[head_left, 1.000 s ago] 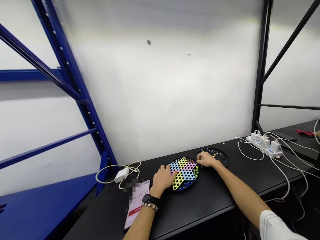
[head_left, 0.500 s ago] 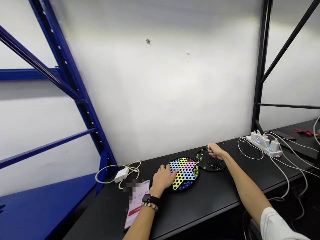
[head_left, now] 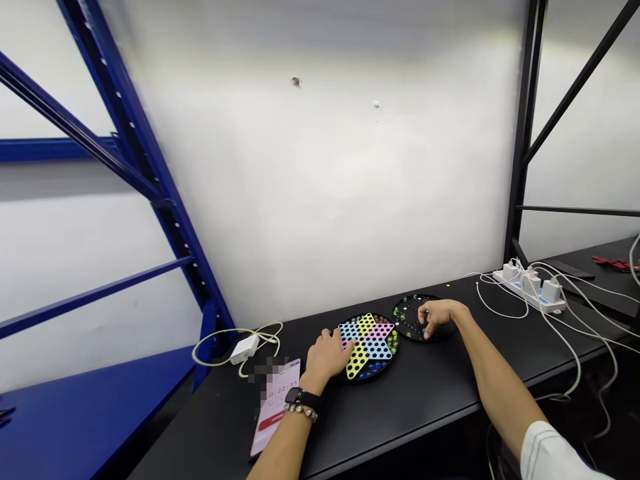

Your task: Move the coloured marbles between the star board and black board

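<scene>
A round Chinese-checkers board (head_left: pixel 370 343) with a star of blue, yellow and pink fields lies on the black table (head_left: pixel 425 400). My left hand (head_left: pixel 327 357) rests on its left edge, fingers curled against the board. Right beside it sits a round black tray (head_left: pixel 409 319) holding several small coloured marbles. My right hand (head_left: pixel 440 315) is over that tray with fingertips bent down among the marbles; whether it holds one is too small to make out.
A phone (head_left: pixel 276 410) with a pink screen lies left of my left wrist. A white charger with coiled cable (head_left: pixel 244 347) sits behind it. A power strip (head_left: pixel 533 290) with plugs and trailing cables lies at the right. Blue shelving (head_left: pixel 125 167) stands left, a black frame right.
My right hand moved from the checkers board's right edge to the tray's far side, then came back over the tray's middle. The left hand stayed put.
</scene>
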`<state>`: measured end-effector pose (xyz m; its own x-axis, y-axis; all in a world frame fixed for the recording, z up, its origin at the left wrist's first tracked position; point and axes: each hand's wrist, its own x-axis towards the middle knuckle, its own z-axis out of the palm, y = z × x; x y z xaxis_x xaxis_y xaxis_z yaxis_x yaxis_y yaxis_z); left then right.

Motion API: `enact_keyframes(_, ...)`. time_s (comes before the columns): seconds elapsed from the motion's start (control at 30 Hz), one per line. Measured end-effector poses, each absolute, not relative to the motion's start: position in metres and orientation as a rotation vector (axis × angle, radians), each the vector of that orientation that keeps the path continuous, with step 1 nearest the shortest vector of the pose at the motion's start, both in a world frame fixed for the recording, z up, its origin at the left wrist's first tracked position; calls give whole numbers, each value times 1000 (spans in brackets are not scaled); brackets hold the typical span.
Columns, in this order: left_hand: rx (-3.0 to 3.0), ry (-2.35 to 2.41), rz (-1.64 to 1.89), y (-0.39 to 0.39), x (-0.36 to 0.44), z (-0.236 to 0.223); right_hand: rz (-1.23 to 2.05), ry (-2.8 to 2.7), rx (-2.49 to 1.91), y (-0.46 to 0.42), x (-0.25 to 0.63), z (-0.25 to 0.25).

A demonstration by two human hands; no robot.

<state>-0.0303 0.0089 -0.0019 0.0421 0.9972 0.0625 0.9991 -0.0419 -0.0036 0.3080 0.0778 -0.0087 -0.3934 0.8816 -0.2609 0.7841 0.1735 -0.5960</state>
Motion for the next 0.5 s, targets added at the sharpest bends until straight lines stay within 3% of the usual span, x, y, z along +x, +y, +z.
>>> enact_keyframes(0.5,-2240,-2147,-73,9,-30,-2,986,-2373,-1591,77,278,-13)
